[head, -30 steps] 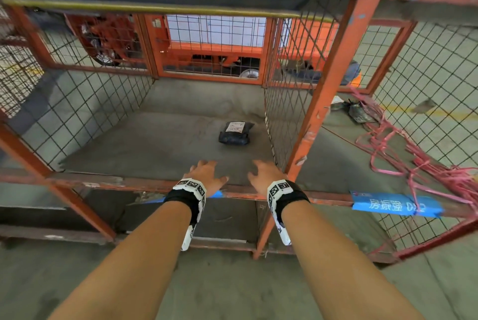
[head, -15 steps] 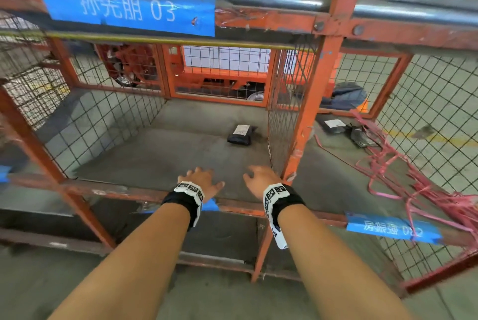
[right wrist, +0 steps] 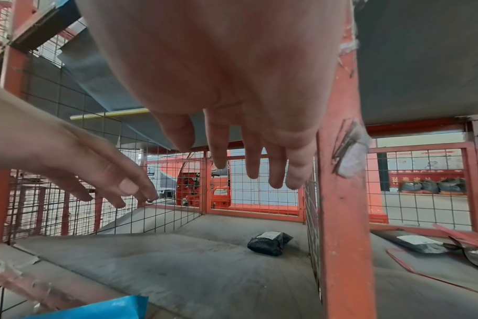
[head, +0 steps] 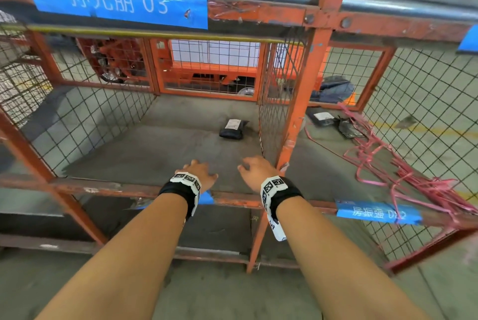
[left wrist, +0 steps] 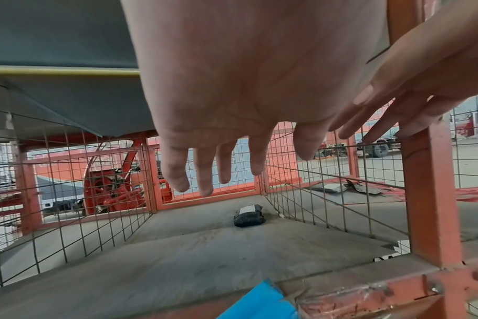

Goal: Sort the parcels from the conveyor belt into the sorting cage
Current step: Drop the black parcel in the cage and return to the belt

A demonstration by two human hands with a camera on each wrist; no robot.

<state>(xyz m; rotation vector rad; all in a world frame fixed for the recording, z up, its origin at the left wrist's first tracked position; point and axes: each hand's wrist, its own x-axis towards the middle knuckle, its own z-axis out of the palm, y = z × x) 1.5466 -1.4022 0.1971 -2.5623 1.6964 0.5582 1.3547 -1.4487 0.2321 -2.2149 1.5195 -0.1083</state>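
A small black parcel point(head: 232, 129) with a white label lies on the grey floor of the orange mesh sorting cage point(head: 297, 102), near its right mesh wall; it shows too as the parcel point(left wrist: 249, 215) in the left wrist view and the parcel point(right wrist: 269, 242) in the right wrist view. My left hand point(head: 198, 171) and right hand point(head: 254, 168) hover side by side just over the cage's front rail point(head: 103, 189). Both hands are empty, their fingers straight and spread, as the left hand point(left wrist: 219, 168) and right hand point(right wrist: 249, 168) show up close.
A neighbouring cage on the right holds flat black parcels point(head: 333, 122) and a tangle of pink straps point(head: 403, 164). An orange post point(head: 305, 97) stands right beside my right hand. A blue name label point(head: 121, 0) spans the top bar overhead.
My head has tilted up, bringing the top bar and blue label into view. Both hands stay empty over the front rail; the parcel lies still.
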